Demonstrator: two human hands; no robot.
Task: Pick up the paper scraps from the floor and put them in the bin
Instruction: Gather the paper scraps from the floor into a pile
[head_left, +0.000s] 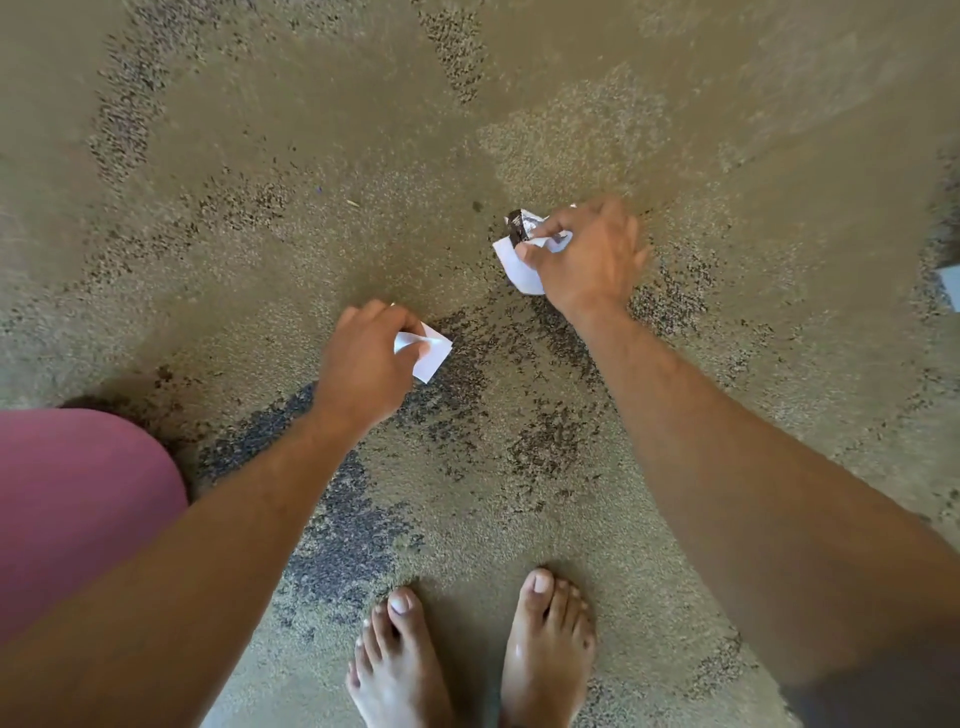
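Observation:
My left hand (366, 358) pinches a small white paper scrap (434, 356) just above the floor, left of centre. Further right and farther away, my right hand (587, 254) grips a bunch of paper scraps (519, 270), white pieces with one dark printed piece at the top. Part of that bunch is hidden under my fingers. No bin is in view.
The floor (311, 130) is rough brownish concrete with dark speckled patches. My two bare feet (467, 660) stand at the bottom centre. A pink-clad knee (72, 499) fills the lower left. A pale grey object (950, 286) pokes in at the right edge.

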